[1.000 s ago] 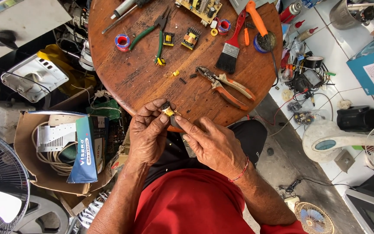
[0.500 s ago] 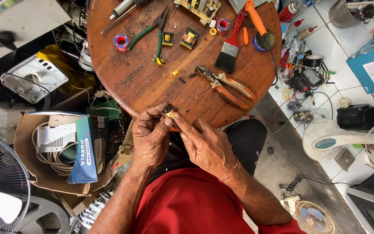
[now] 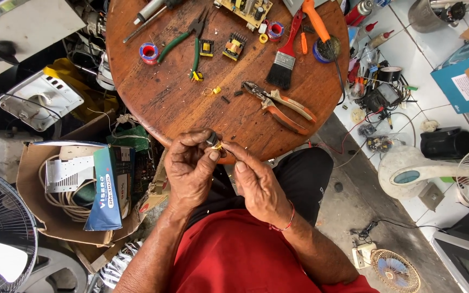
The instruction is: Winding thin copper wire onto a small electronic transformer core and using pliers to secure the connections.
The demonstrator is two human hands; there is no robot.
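Two hands, the left hand (image 3: 191, 171) and the right hand (image 3: 259, 187), meet at the near edge of one round wooden surface (image 3: 169, 103). Between their fingertips sits one small yellow part (image 3: 216, 144). Beyond the hands lie two pliers: one green-handled pair (image 3: 188, 40) and one orange-handled pair (image 3: 280, 103). Farther off are one paintbrush (image 3: 286, 57), one circuit board (image 3: 248, 10), two small transformers (image 3: 234, 46) and two tape rolls (image 3: 149, 52).

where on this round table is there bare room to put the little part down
The round wooden table has bare wood left of centre, between the green-handled pliers and its near-left edge, and a strip between the orange-handled pliers and the left hand and right hand. The far edge is crowded: paintbrush, circuit board.
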